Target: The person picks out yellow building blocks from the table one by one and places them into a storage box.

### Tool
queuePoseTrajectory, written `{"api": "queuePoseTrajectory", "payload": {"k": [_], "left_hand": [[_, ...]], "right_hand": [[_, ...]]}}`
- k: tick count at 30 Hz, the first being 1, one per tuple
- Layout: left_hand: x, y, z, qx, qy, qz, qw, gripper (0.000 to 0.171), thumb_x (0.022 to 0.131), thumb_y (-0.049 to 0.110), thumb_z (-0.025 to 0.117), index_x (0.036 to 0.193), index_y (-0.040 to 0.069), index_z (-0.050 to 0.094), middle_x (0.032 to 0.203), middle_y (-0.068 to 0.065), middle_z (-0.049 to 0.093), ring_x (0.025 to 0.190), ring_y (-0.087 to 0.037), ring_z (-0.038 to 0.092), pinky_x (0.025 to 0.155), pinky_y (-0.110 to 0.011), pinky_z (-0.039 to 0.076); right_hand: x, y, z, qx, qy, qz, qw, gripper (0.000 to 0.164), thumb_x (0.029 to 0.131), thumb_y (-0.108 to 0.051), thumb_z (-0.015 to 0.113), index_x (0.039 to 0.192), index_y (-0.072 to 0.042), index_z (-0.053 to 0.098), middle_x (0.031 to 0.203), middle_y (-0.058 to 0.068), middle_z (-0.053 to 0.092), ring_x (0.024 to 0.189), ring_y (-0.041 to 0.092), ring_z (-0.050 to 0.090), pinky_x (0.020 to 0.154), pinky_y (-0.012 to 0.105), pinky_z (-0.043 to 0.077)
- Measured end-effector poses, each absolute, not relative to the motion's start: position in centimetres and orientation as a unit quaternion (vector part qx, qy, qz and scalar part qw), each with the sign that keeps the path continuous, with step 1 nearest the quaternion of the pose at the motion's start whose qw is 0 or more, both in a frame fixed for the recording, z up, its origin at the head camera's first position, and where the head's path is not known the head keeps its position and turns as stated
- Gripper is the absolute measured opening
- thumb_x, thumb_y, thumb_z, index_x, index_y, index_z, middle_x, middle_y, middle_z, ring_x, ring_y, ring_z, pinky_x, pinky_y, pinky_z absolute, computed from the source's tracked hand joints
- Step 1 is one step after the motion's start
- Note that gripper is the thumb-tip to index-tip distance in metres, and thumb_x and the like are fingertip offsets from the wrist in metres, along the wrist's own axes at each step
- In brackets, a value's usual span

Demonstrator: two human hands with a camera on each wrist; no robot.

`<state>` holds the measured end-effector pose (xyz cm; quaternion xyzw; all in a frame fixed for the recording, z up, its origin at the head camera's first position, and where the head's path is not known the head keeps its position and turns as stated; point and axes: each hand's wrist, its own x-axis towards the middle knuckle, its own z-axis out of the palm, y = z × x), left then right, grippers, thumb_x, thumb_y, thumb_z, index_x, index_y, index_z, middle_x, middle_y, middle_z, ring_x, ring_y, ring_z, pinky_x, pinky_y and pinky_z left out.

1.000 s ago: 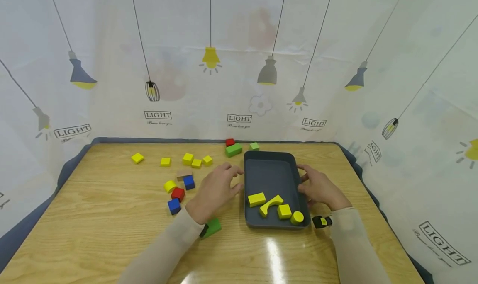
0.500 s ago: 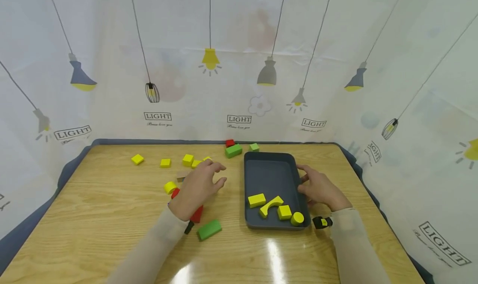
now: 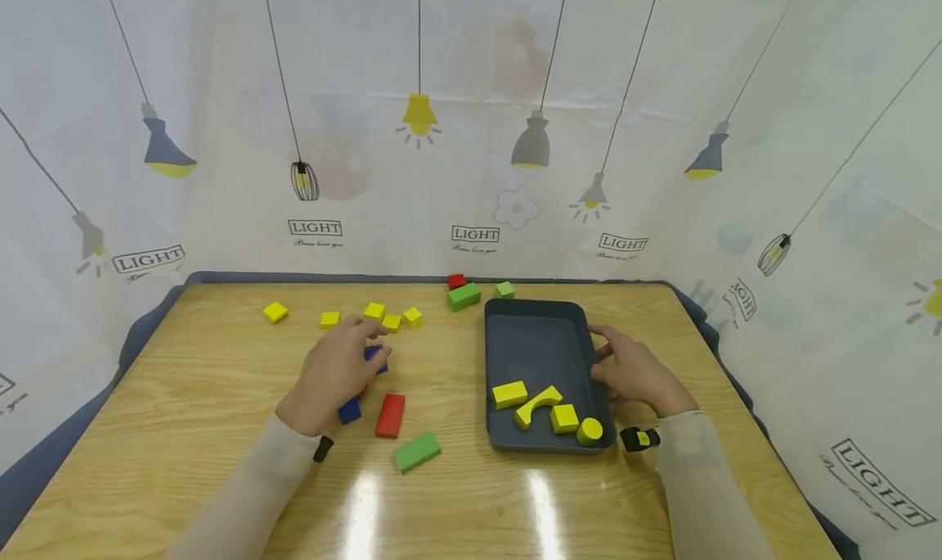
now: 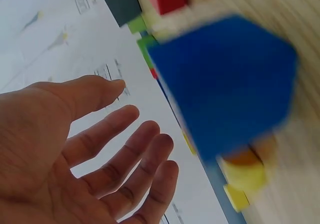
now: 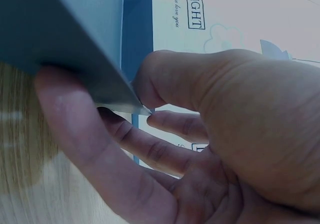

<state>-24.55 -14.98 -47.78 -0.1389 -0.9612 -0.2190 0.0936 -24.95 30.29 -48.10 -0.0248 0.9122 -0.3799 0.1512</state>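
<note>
- The dark tray [image 3: 537, 343] sits right of centre on the counter [image 3: 456, 511], long sides running away from the person. I'd guess that's so both arms reach it easily.
- Right hand [image 3: 639, 372] has its grip on the tray's right wall: thumb up at the rim, fingers against the outside. My read is it's bracing the thing so it won't slide.
- Left hand [image 3: 331, 376] has nothing in its grip. Fingers are loosely bent and apart, over the blocks on the left. It hides part of that bunch, so can't tell what's under the palm.
- In the tray: yellow oblong [image 3: 509, 395], yellow arch [image 3: 537, 406], yellow cube [image 3: 564, 418] and yellow cylinder [image 3: 589, 431], all toward the near end. Probably just the handiest spot.
- Partly covered by the left hand: a blue block [image 3: 349, 411] and a second blue one. A red slab [image 3: 391, 415] and green slab [image 3: 417, 452] lie flat between that hand and the tray, looking more scattered than arranged.
- Farther back: a yellow tile [image 3: 275, 312] plus other yellow bits in a loose row, and a green brick [image 3: 464, 297] near the back edge.
</note>
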Motion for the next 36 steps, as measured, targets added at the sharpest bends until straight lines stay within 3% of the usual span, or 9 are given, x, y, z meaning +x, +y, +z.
{"api": "queuePoseTrajectory", "payload": {"k": [5, 12, 18, 23, 29, 36], "left_hand": [[-24.3, -17.2, -47.6, -0.126, -0.967, -0.208, 0.074, 0.031, 0.093, 0.027, 0.075, 0.119, 0.011, 0.069, 0.111, -0.011, 0.063, 0.083, -0.023, 0.059, 0.066, -0.038, 0.054], [-23.7, -19.4, -48.2, -0.106, -0.969, -0.217, 0.047, 0.028, 0.094, 0.018, 0.072, 0.12, 0.01, 0.069, 0.115, -0.012, 0.062, 0.098, -0.027, 0.059, 0.079, -0.045, 0.054], [-23.8, -20.3, -48.5, -0.119, -0.968, -0.22, 0.025, 0.026, 0.092, 0.011, 0.074, 0.117, 0.009, 0.071, 0.115, -0.014, 0.063, 0.102, -0.03, 0.059, 0.084, -0.047, 0.053], [-24.0, -20.5, -48.6, -0.122, -0.967, -0.225, 0.009, 0.022, 0.092, 0.011, 0.073, 0.115, 0.01, 0.073, 0.11, -0.012, 0.065, 0.097, -0.028, 0.06, 0.081, -0.043, 0.054], [-24.1, -20.7, -48.7, -0.121, -0.964, -0.238, -0.018, 0.023, 0.091, 0.011, 0.074, 0.114, 0.011, 0.074, 0.107, -0.006, 0.069, 0.077, -0.022, 0.057, 0.066, -0.033, 0.052], [-24.3, -20.8, -48.7, -0.129, -0.965, -0.227, -0.034, 0.023, 0.09, 0.007, 0.075, 0.112, 0.012, 0.075, 0.1, -0.003, 0.068, 0.078, -0.021, 0.058, 0.067, -0.031, 0.053]], "right_hand": [[-25.0, 30.4, -48.1, -0.024, 0.912, -0.381, 0.152, 0.076, 0.095, -0.005, 0.061, 0.159, -0.019, 0.024, 0.138, 0.027, 0.047, 0.071, 0.026, 0.067, 0.056, 0.041, 0.058], [-25.0, 30.5, -48.1, -0.024, 0.913, -0.379, 0.152, 0.076, 0.094, -0.005, 0.061, 0.159, -0.018, 0.024, 0.137, 0.026, 0.048, 0.069, 0.026, 0.067, 0.055, 0.04, 0.058], [-24.9, 30.5, -48.0, -0.021, 0.912, -0.379, 0.156, 0.076, 0.094, -0.005, 0.061, 0.159, -0.018, 0.024, 0.137, 0.026, 0.048, 0.07, 0.027, 0.067, 0.056, 0.04, 0.058], [-24.9, 30.4, -47.8, -0.017, 0.912, -0.379, 0.154, 0.076, 0.094, -0.005, 0.061, 0.159, -0.019, 0.024, 0.137, 0.024, 0.048, 0.073, 0.028, 0.067, 0.056, 0.04, 0.058], [-25.0, 30.2, -47.7, -0.022, 0.914, -0.376, 0.154, 0.076, 0.094, -0.004, 0.061, 0.159, -0.018, 0.024, 0.136, 0.025, 0.049, 0.074, 0.028, 0.066, 0.055, 0.039, 0.058], [-24.9, 30.2, -47.7, -0.017, 0.913, -0.378, 0.152, 0.076, 0.094, -0.004, 0.061, 0.159, -0.018, 0.024, 0.136, 0.025, 0.049, 0.073, 0.029, 0.066, 0.055, 0.038, 0.058]]}}
